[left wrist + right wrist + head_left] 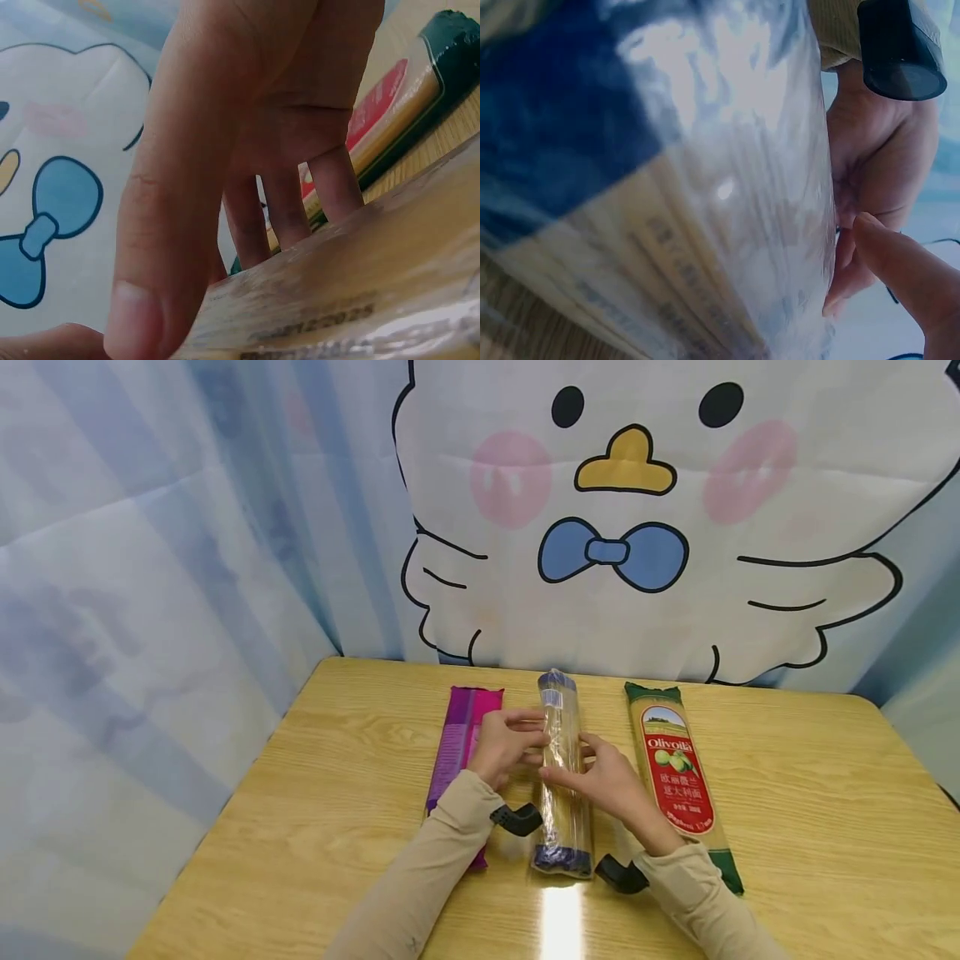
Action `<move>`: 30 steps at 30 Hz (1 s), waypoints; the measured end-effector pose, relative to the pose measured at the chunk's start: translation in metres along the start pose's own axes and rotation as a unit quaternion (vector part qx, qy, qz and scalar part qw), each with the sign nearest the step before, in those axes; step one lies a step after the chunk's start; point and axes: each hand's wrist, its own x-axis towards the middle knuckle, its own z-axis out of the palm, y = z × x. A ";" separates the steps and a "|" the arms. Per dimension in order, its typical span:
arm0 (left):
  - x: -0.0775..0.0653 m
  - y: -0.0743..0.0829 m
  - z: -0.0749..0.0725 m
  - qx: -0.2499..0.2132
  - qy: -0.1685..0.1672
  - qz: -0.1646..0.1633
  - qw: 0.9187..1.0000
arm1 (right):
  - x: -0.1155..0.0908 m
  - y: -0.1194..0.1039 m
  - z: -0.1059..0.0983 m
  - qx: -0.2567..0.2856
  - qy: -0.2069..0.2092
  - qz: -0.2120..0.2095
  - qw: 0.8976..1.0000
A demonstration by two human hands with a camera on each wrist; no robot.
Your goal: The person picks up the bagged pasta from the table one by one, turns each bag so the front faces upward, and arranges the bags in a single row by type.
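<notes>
A clear pack of spaghetti (564,822) with dark blue ends stretches lengthwise in front of me, between both hands. My left hand (506,747) holds its left side around the middle. In the left wrist view, the thumb (154,255) is on the near side while the other fingers (330,180) reach behind the pack. From the right, my right hand (611,781) grips the same pack, its thumb across the front and its fingers at the right edge. The spaghetti pack (697,225) fills much of the right wrist view, its printed film shiny and wrinkled.
Left of the hands lies a purple and pink pack (452,756), partly hidden by the left hand and sleeve. On the right is a green-ended Olivoila pasta pack (678,777). A curtain with a cartoon figure (615,610) hangs behind the wooden table (315,793).
</notes>
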 end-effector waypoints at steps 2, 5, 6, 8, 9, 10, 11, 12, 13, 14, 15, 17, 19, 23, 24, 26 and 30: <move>-0.001 0.003 0.001 -0.003 0.002 -0.001 1.000 | -0.001 -0.002 0.000 0.004 0.000 -0.003 1.000; -0.002 0.006 0.002 -0.004 0.002 0.005 1.000 | -0.002 -0.004 0.000 0.006 0.004 -0.002 1.000; -0.003 0.007 0.003 -0.004 0.002 0.010 1.000 | -0.002 -0.005 0.000 0.006 0.005 0.000 1.000; -0.004 0.009 0.005 -0.004 0.002 0.017 1.000 | -0.002 -0.006 0.001 0.005 0.009 0.001 1.000; -0.005 0.010 0.005 -0.003 0.002 0.020 1.000 | -0.002 -0.007 0.001 0.007 0.011 0.001 1.000; -0.005 0.011 0.006 -0.003 0.002 0.023 1.000 | -0.002 -0.007 0.001 0.009 0.012 0.000 1.000; -0.006 0.011 0.007 -0.003 0.002 0.026 1.000 | -0.002 -0.007 0.002 0.011 0.014 -0.002 1.000; -0.006 0.012 0.007 -0.003 0.002 0.027 1.000 | -0.002 -0.007 0.002 0.016 0.015 -0.002 1.000; -0.007 0.012 0.008 -0.004 0.002 0.029 1.000 | -0.002 -0.007 0.002 0.019 0.017 -0.003 1.000; -0.007 0.012 0.009 -0.005 0.002 0.028 1.000 | -0.002 -0.006 0.002 0.021 0.019 -0.003 1.000; -0.007 0.011 0.009 -0.005 0.002 0.030 1.000 | -0.002 -0.006 0.003 0.025 0.020 -0.003 0.999; -0.007 0.010 0.011 -0.006 0.002 0.032 0.999 | -0.002 -0.004 0.003 0.030 0.022 -0.002 0.999; -0.007 0.009 0.012 -0.006 0.003 0.034 0.999 | -0.002 -0.003 0.003 0.032 0.025 -0.001 0.999; -0.007 0.009 0.014 0.017 0.001 0.050 0.999 | -0.002 -0.003 0.003 0.042 0.030 0.005 0.999; -0.008 0.009 0.014 0.026 -0.001 0.055 0.998 | -0.001 -0.003 0.003 0.046 0.030 0.007 0.998; -0.010 0.010 0.013 0.044 -0.005 0.066 0.997 | -0.001 -0.003 0.002 0.056 0.029 0.014 0.998; -0.012 0.012 0.012 0.054 -0.021 0.074 0.996 | -0.001 -0.001 0.001 0.071 0.023 0.021 0.997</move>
